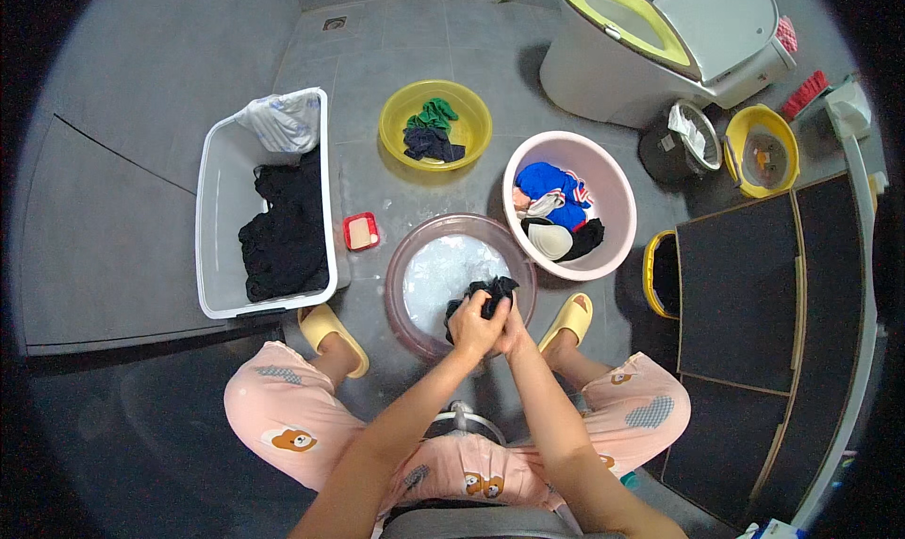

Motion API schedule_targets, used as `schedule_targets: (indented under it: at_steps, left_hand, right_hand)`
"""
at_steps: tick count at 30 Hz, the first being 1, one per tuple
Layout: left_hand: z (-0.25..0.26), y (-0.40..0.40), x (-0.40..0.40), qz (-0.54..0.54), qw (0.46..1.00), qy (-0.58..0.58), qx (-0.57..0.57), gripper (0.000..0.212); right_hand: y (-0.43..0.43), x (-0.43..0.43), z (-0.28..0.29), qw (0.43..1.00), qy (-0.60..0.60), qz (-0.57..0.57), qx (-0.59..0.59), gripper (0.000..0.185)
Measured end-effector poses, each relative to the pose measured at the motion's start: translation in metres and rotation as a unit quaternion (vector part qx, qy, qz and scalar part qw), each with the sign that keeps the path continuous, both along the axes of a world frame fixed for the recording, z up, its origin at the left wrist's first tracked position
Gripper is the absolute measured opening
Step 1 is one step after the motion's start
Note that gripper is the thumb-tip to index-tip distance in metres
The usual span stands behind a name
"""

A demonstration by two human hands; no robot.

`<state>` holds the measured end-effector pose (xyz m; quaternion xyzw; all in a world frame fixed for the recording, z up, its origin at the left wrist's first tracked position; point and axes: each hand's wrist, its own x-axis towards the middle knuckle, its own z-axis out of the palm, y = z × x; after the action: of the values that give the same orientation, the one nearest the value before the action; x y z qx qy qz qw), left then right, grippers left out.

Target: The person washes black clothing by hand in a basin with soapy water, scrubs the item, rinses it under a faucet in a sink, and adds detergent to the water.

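My left hand (pixel 475 325) and my right hand (pixel 510 327) are close together, both gripping a wet-looking black cloth (pixel 503 289). They hold it over the near right side of a translucent pinkish basin (pixel 401 327). Cloudy, sudsy water (pixel 438 277) fills the basin's bottom. Part of the black cloth hangs down left of my left hand. My fingers hide much of the cloth, so what garment it is cannot be told. Left of the basin, a red soap dish (pixel 346 236) with a pale bar of soap (pixel 360 234) sits on the floor.
At left stands a white laundry tub (pixel 205 256) with black clothes (pixel 286 235). A yellow basin (pixel 477 140) holds green and dark cloths. A pale pink tub (pixel 619 207) with blue, black and beige garments touches or overlaps the basin's right rim. Beyond are a toilet (pixel 594 79) and a bin (pixel 668 150).
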<state>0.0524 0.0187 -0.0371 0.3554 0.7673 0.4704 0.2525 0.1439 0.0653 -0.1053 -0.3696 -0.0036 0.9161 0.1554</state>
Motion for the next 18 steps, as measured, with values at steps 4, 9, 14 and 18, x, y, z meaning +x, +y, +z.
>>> schedule_targets:
  at_steps: [4, 9, 14, 18]
  left_hand:
    - [0.004, -0.006, -0.004, -0.012, 0.994, 0.019, -0.107, 0.036]
    - [-0.032, -0.007, -0.024, 0.081, 0.979, -0.102, -0.157, 0.046]
    - [-0.083, -0.012, -0.023, 0.146, 0.942, -0.285, -0.099, 0.061]
    - [-0.064, -0.013, -0.026, 0.087, 0.879, -0.466, -0.047, 0.035]
  right_hand:
    - [-0.008, -0.005, -0.020, 0.996, -0.029, -0.047, 0.063, 0.023]
    - [-0.016, -0.022, 0.028, 0.932, -0.270, -0.054, 0.236, 0.020]
    - [-0.009, -0.020, 0.022, 0.916, -0.233, -0.040, 0.323, 0.023]
    - [-0.003, -0.026, 0.036, 0.915, -0.247, -0.032, 0.319, 0.040]
